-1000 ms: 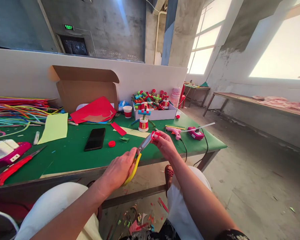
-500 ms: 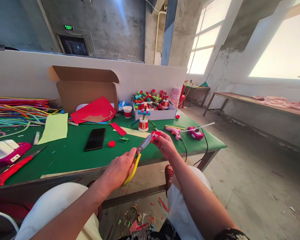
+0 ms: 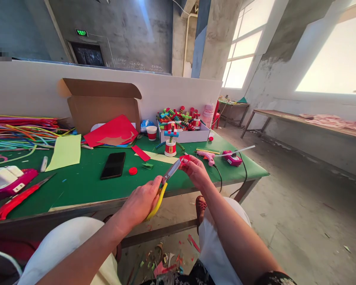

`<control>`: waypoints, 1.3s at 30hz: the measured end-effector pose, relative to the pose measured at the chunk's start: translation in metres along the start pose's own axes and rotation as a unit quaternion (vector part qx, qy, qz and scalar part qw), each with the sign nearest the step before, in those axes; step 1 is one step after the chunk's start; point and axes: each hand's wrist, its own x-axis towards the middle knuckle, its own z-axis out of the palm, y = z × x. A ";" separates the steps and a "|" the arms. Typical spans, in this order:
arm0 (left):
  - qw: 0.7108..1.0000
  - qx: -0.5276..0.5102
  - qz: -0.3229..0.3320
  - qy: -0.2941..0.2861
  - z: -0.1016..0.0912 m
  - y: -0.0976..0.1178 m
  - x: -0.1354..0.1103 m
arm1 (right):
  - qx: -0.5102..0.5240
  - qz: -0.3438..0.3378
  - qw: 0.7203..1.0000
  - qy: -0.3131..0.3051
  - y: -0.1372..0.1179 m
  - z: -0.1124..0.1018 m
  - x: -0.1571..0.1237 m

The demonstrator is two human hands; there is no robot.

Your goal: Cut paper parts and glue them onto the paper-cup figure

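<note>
My left hand [image 3: 142, 201] is closed around the yellow handles of a pair of scissors [image 3: 171, 171], whose blades point up and right. At their tips is a small piece of red paper [image 3: 184, 159], pinched by the fingers of my right hand [image 3: 197, 171]. Just behind stands a paper-cup figure [image 3: 170, 145] with a red band, a blue crosspiece and coiled arms. On the green table nearby lie a red paper strip [image 3: 141, 153], a folded green paper piece [image 3: 147, 166] and a red disc [image 3: 133, 171].
A black phone [image 3: 113, 165] lies left of the hands. Red-handled scissors [image 3: 20, 198] and a power strip [image 3: 13, 184] are further left. A pink glue gun [image 3: 208, 156] with its cord is at right. At the back, a white box [image 3: 185, 137] holds several similar figures.
The red paper piece has turned slightly in my right hand at the scissor tips. Both hands are otherwise in nearly the same place.
</note>
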 end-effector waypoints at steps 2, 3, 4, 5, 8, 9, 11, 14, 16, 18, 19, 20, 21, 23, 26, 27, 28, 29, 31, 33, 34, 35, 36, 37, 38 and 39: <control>1.000 -0.002 0.003 0.002 0.000 0.000 0.000 | 0.001 0.001 1.000 -0.001 0.000 -0.001 0.000; 1.000 -0.004 0.005 0.001 0.000 0.000 0.000 | 0.001 0.001 1.000 -0.002 0.000 -0.001 0.000; 1.000 -0.005 0.006 0.001 0.000 0.000 0.000 | 0.001 0.000 1.000 -0.002 0.000 -0.001 0.000; 1.000 -0.007 0.007 0.001 0.000 0.000 0.000 | 0.001 0.000 1.000 -0.002 0.000 -0.001 0.000; 1.000 -0.011 0.006 -0.004 -0.002 0.002 0.000 | 0.002 -0.003 1.000 0.001 0.001 -0.001 0.001; 1.000 -0.012 0.004 -0.007 -0.002 0.003 0.001 | 0.003 -0.003 1.000 0.001 0.001 -0.001 0.001; 1.000 -0.014 0.000 -0.015 -0.004 0.005 0.001 | 0.003 0.000 1.000 0.001 0.002 0.000 0.001; 1.000 -0.024 0.003 -0.018 -0.004 0.006 0.002 | 0.002 0.007 1.000 0.001 0.003 0.000 0.001; 0.999 -0.030 0.007 -0.013 -0.004 0.006 0.002 | 0.001 0.010 1.000 0.004 0.004 0.000 0.001; 0.999 -0.031 0.009 -0.009 -0.004 0.005 0.002 | -0.001 0.010 1.000 0.005 0.004 0.000 0.001; 0.999 -0.031 0.009 -0.009 -0.003 0.005 0.002 | -0.002 0.009 1.000 0.004 0.004 0.000 0.001; 0.999 -0.029 0.008 -0.010 -0.003 0.005 0.002 | -0.003 0.008 1.000 0.003 0.004 -0.001 0.001; 1.000 -0.028 0.008 -0.010 -0.003 0.004 0.002 | -0.004 0.007 1.000 0.001 0.003 -0.001 0.001; 1.000 -0.022 0.007 -0.008 -0.003 0.004 0.002 | -0.007 0.006 1.000 -0.002 0.003 -0.001 0.001; 1.000 -0.015 0.006 -0.010 -0.002 0.004 0.001 | -0.011 0.004 1.000 -0.003 0.001 0.000 0.000; 1.000 -0.014 0.005 -0.010 -0.002 0.004 0.001 | -0.012 0.004 1.000 -0.003 0.001 0.000 0.000; 1.000 -0.013 0.005 -0.009 -0.002 0.003 0.001 | -0.012 0.005 1.000 -0.002 0.001 0.000 0.000; 1.000 -0.012 0.004 -0.007 -0.002 0.003 0.001 | -0.011 0.006 1.000 -0.002 0.000 0.000 0.000; 1.000 -0.010 0.004 -0.004 -0.002 0.003 0.001 | -0.010 0.006 1.000 -0.005 0.000 0.000 -0.001; 1.000 -0.006 0.004 -0.003 -0.002 0.002 0.001 | -0.008 0.004 1.000 -0.006 -0.001 0.000 -0.001; 1.000 -0.005 0.004 -0.003 -0.002 0.002 0.001 | -0.006 0.003 1.000 -0.005 -0.001 0.000 -0.001; 1.000 -0.003 0.004 -0.003 -0.001 0.002 0.001 | -0.005 0.001 1.000 -0.003 -0.001 0.000 -0.001; 1.000 -0.002 0.004 -0.003 -0.001 0.002 0.001 | -0.004 0.001 1.000 0.000 -0.001 0.000 -0.001; 1.000 -0.001 0.004 -0.003 -0.001 0.002 0.000 | -0.003 0.001 1.000 0.002 -0.001 0.000 -0.001; 1.000 0.000 0.004 -0.002 -0.001 0.002 0.000 | -0.002 0.002 1.000 0.004 -0.001 0.000 -0.001; 1.000 -0.001 0.004 -0.003 -0.001 0.002 0.000 | -0.003 0.002 1.000 0.005 -0.001 0.000 -0.001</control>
